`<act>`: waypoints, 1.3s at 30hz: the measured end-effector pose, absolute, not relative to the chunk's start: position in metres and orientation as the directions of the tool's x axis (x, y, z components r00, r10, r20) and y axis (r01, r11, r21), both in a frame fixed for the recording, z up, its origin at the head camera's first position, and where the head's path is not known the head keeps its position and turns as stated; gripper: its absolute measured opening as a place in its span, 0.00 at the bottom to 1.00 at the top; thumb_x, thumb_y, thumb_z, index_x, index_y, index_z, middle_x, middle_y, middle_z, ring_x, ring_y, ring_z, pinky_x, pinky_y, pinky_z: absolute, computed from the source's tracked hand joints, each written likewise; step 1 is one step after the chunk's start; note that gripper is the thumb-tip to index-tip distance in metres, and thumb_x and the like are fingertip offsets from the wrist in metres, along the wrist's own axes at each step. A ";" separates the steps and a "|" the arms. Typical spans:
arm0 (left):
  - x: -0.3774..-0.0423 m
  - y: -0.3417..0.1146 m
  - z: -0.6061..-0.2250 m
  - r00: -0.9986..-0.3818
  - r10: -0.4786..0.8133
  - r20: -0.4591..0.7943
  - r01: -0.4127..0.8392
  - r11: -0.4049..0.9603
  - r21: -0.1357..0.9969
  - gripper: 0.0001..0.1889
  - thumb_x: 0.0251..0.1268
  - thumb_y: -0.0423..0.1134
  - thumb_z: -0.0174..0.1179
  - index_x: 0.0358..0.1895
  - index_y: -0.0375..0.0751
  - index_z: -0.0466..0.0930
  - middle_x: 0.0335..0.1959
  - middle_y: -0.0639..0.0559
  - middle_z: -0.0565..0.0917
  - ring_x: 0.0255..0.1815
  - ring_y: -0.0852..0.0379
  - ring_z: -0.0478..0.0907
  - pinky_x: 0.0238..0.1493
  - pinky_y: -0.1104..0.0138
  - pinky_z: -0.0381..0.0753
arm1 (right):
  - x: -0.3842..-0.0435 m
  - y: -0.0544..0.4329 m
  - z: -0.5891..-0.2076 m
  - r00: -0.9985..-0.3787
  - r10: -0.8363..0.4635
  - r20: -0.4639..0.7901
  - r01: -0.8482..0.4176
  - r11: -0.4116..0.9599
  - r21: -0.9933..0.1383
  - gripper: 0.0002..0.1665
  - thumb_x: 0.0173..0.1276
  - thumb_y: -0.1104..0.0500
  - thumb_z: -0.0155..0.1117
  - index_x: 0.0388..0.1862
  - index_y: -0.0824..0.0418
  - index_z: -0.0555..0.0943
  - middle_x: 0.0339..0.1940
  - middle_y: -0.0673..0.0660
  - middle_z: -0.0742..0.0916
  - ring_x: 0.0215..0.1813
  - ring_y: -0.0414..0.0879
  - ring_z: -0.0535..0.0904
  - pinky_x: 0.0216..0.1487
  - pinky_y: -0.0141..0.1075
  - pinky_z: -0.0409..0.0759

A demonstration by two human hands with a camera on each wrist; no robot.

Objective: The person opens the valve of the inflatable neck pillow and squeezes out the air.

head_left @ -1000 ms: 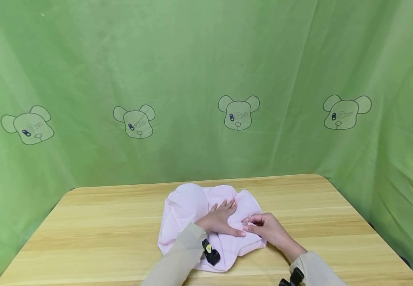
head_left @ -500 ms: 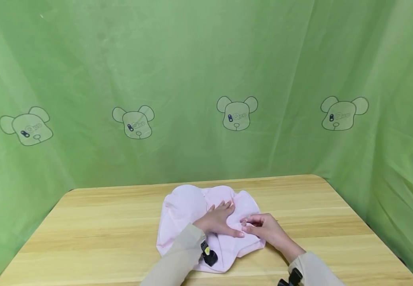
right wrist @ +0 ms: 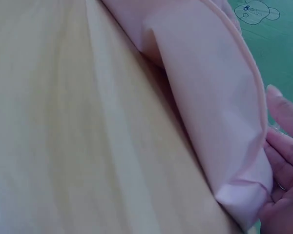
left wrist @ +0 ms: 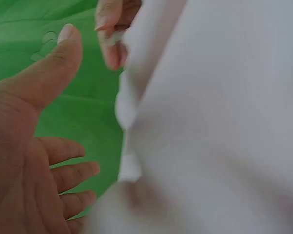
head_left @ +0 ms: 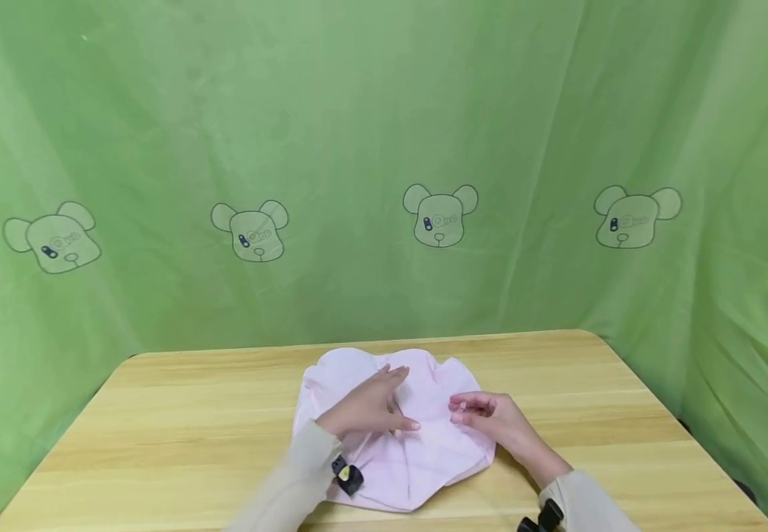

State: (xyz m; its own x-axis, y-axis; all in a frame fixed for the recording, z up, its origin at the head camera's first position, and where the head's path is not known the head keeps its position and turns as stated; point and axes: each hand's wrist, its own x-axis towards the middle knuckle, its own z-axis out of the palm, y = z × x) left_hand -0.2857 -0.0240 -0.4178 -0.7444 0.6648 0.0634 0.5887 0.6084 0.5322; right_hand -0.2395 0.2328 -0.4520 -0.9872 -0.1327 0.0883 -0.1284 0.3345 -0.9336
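Observation:
A soft, pale pink cushion-like piece (head_left: 437,451) with puffy lobes and creases lies on the table. My left hand (head_left: 365,405) is over its middle, fingers spread and thumb apart, with nothing in it. In the left wrist view that palm and thumb (left wrist: 58,63) show beside the pink material (left wrist: 210,97). At the cushion's right side, my right hand (head_left: 500,425) pinches a small clear piece (left wrist: 117,37) between thumb and fingers. The right wrist view shows the right hand (right wrist: 285,165) close against the seamed pink edge (right wrist: 256,83).
The wooden table (head_left: 178,421) extends to both sides of the cushion. Behind it hangs a green curtain (head_left: 344,111) printed with bear heads. A black wrist-worn device (head_left: 349,479) sits on the left sleeve, another (head_left: 546,513) by the right.
My left hand has lifted from pressing the cushion and moved left. The cushion's near part has spread out smoother. The right hand stays in place, its fingers slightly shifted.

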 end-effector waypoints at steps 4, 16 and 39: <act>-0.283 -0.053 -0.408 -0.755 0.641 0.138 0.585 0.564 0.583 0.47 0.53 0.54 0.67 0.72 0.36 0.55 0.72 0.41 0.59 0.74 0.41 0.50 0.72 0.51 0.49 | -0.243 0.237 -0.445 -0.989 -0.114 0.095 -0.128 0.333 -0.934 0.22 0.59 0.59 0.69 0.49 0.71 0.80 0.46 0.64 0.86 0.42 0.37 0.81 0.44 0.27 0.77; -0.295 -0.126 -0.416 -0.905 0.298 0.303 0.420 0.523 0.741 0.28 0.58 0.46 0.65 0.60 0.37 0.74 0.58 0.43 0.78 0.61 0.44 0.72 0.63 0.50 0.67 | -0.260 0.263 -0.440 -0.996 -0.041 0.083 -0.093 0.469 -0.878 0.23 0.64 0.49 0.64 0.50 0.65 0.81 0.49 0.59 0.85 0.51 0.46 0.80 0.51 0.34 0.76; -0.329 -0.163 -0.444 -0.980 0.066 0.187 0.195 0.499 0.845 0.12 0.60 0.39 0.64 0.42 0.36 0.85 0.42 0.43 0.86 0.47 0.46 0.80 0.53 0.53 0.76 | -0.309 0.263 -0.443 -0.995 0.045 0.084 -0.046 0.544 -0.838 0.24 0.67 0.49 0.61 0.50 0.68 0.80 0.48 0.64 0.84 0.50 0.55 0.79 0.52 0.44 0.78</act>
State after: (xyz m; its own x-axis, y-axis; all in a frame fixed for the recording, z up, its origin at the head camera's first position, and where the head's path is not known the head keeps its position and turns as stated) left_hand -0.3288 -0.1626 -0.4442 -0.9801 0.0659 0.1870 0.1947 0.4989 0.8445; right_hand -0.3086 0.2625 -0.4429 -0.9954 0.0455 0.0840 -0.0459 0.5437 -0.8380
